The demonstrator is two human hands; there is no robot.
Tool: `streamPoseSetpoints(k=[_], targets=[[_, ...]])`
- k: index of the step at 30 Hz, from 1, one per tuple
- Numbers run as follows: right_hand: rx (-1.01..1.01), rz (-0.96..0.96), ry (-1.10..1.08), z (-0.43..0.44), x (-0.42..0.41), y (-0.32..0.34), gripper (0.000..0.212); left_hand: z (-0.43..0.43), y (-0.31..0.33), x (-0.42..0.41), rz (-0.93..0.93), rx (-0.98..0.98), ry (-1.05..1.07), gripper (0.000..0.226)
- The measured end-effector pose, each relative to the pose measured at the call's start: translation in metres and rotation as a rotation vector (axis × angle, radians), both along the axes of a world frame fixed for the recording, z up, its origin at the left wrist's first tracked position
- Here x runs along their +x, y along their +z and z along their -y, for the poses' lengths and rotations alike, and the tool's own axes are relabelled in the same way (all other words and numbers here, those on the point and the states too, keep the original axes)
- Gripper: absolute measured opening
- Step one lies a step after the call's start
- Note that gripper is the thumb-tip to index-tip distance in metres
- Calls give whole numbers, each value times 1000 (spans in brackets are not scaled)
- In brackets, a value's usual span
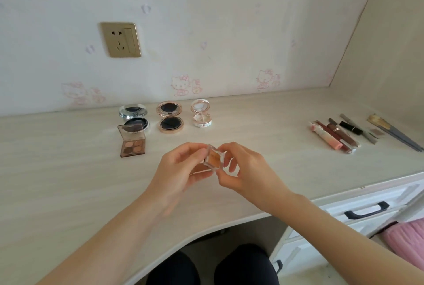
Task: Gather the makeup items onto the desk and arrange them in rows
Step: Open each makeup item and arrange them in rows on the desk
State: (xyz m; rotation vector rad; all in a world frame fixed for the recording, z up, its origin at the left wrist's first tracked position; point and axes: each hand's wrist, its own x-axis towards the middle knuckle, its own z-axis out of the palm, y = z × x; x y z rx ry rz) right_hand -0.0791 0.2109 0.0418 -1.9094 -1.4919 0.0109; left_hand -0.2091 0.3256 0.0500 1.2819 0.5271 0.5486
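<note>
Desk (68,170), pale woodgrain, against cartoon-print wall (229,21).

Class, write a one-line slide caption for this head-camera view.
Left hand and right hand pinch a small clear case over the desk, three open compacts lined up behind.

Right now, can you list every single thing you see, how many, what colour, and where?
round compacts: three, silver, rose gold and white, open, in a row near the wall
eyeshadow palette: one, brown, open, in front of the silver compact
small case: one, clear with orange inside, held above the desk
tubes and pencils: several, pink, red, brown, black, desk's right side
brushes: count unclear, grey handles, far right
socket: one, gold, wall
desk: one, pale wood
drawer handle: one, black, lower right
left hand: pinches the small case
right hand: pinches the small case
</note>
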Motion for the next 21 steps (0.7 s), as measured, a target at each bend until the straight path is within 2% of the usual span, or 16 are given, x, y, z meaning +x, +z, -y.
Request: streamPoseSetpoints(k=[3,5,8,11,21], targets=[[28,73,-33,-12,-11,0,35,-2,2,-9,84,-243,-53,25],[26,155,-51,-18,-16,-1,39,-6,2,-14,113,-303,-54,27],[-15,246,-52,-25,-20,-2,44,-10,-1,-18,121,-322,-16,29],[-31,256,-29,-29,-24,-1,51,-12,-6,-20,120,-344,27,27],[-33,173,19,-32,-20,2,41,-15,-17,-21,70,-344,-7,30]])
